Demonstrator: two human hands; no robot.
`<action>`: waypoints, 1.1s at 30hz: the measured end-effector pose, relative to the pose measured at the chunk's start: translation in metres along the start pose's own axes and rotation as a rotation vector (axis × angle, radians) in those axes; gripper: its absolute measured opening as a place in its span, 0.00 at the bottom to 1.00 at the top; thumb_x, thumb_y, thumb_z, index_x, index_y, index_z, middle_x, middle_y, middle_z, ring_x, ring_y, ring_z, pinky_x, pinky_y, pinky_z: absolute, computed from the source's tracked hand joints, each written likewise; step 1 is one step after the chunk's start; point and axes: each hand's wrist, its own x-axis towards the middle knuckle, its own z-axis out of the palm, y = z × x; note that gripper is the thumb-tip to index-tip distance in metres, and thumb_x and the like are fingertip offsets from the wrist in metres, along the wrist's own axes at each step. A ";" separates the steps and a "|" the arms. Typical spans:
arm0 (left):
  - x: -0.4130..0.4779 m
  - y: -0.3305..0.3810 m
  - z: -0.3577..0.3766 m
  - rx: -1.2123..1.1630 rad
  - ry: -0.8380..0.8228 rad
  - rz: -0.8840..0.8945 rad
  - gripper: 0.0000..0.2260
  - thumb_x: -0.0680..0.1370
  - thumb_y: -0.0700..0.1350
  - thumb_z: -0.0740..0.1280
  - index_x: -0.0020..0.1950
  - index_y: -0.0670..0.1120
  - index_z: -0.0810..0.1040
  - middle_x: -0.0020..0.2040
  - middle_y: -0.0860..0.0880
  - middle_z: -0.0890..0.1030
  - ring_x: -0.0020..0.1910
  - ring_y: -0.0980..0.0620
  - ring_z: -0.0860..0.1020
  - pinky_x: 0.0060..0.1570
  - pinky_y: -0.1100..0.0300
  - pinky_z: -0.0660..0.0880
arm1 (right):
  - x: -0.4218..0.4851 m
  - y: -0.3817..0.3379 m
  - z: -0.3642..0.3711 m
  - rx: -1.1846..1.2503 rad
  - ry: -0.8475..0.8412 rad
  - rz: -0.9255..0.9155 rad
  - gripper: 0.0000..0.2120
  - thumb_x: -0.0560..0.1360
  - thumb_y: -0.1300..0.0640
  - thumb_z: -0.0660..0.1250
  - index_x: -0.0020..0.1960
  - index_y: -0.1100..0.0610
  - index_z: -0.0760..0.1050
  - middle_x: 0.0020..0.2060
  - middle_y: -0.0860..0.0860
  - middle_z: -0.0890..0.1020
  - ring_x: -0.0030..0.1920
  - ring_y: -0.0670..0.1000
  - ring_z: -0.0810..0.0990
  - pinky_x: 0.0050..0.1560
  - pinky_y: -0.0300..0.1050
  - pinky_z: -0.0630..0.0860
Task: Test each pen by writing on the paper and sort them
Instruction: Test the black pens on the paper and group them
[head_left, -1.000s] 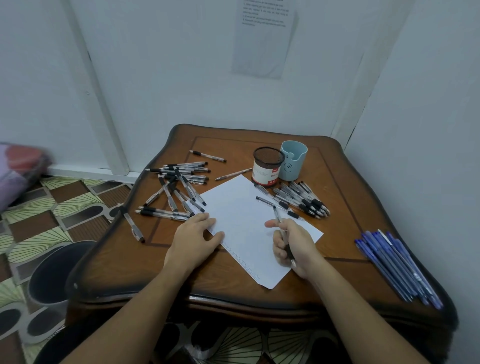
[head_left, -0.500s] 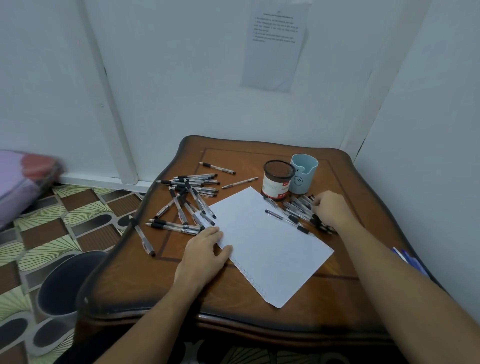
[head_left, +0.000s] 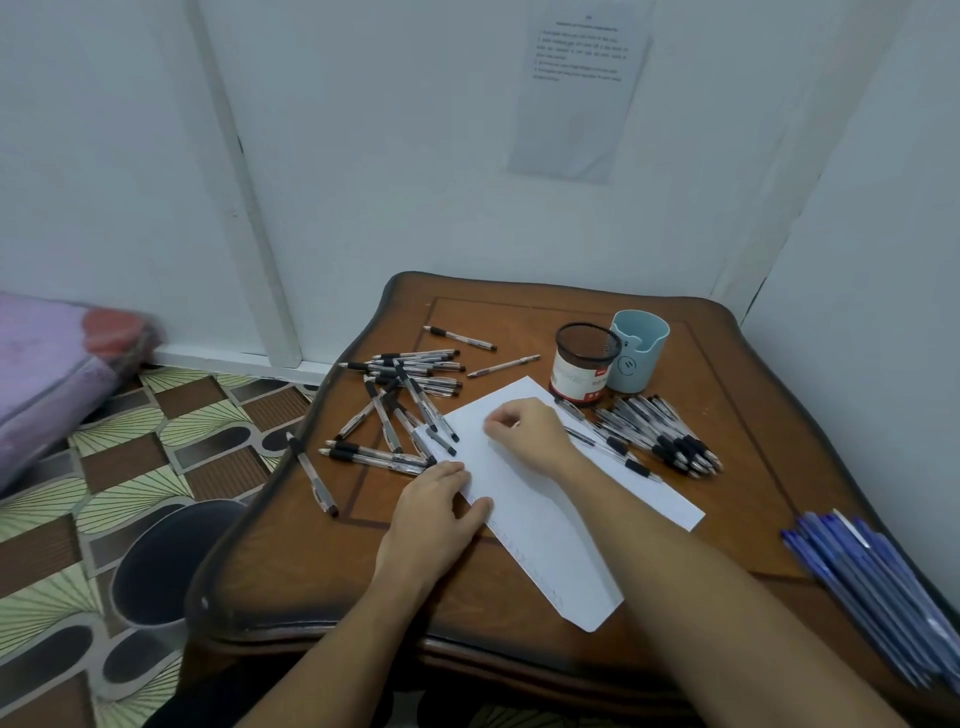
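Looking down via head cam: a wooden tabletop (head_left: 753, 441) fills the centre & lower right of frame, w/ a white paper sheet (head_left: 530, 530) lying at an angle in the middle. L hand (head_left: 436, 519) lies flat, fingers straight, palm on the wood & fingertips pressing the paper's left edge. R hand (head_left: 524, 431) sits over the upper part of the paper, fingers curled toward the thumb. Can't tell if they pinch a pen or nothing, since the knuckles hide that spot. One black-grip pen (head_left: 623, 457) lies on the paper just right of the R wrist.

Left of the paper: loose pile of black-grip pens (head_left: 410, 395), crossed all ways, a few overlapping the paper's corner. A stray pen (head_left: 311, 475) lies apart at the tabletop's left rim. Right of the paper: neater bunch of black-grip pens (head_left: 660, 431), approx parallel, grips toward lower right. Above them in frame: black mesh pen cup (head_left: 584, 369) w/ white & red label, right beside a light blue cup (head_left: 636, 358) w/ a face on it. Lower right corner: bundle of blue pens (head_left: 872, 571) near the tabletop edge, blurred.

Elsewhere: printed sheet (head_left: 576, 93) on the wall at top, dark round bin (head_left: 161, 566) on the patterned floor at lower left, purple bundle (head_left: 52, 374) at far left.
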 end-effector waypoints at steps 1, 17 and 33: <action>0.000 0.000 0.000 -0.003 0.006 0.004 0.21 0.78 0.55 0.65 0.67 0.46 0.75 0.71 0.53 0.71 0.69 0.57 0.66 0.64 0.66 0.59 | 0.006 -0.006 0.012 0.013 0.001 0.015 0.08 0.77 0.54 0.68 0.49 0.56 0.84 0.50 0.50 0.85 0.50 0.47 0.79 0.55 0.46 0.75; 0.001 -0.003 0.003 0.004 0.004 0.006 0.21 0.78 0.55 0.65 0.67 0.47 0.75 0.71 0.53 0.71 0.70 0.57 0.66 0.66 0.65 0.60 | -0.005 -0.022 -0.025 0.797 0.277 0.303 0.01 0.78 0.58 0.68 0.48 0.54 0.76 0.47 0.49 0.79 0.49 0.49 0.77 0.49 0.45 0.75; 0.001 -0.002 0.006 0.001 0.008 -0.027 0.22 0.77 0.56 0.67 0.67 0.46 0.76 0.69 0.51 0.74 0.68 0.54 0.69 0.67 0.58 0.64 | -0.109 0.006 -0.077 1.043 0.279 0.152 0.05 0.83 0.59 0.59 0.55 0.57 0.73 0.22 0.50 0.66 0.22 0.48 0.65 0.26 0.41 0.66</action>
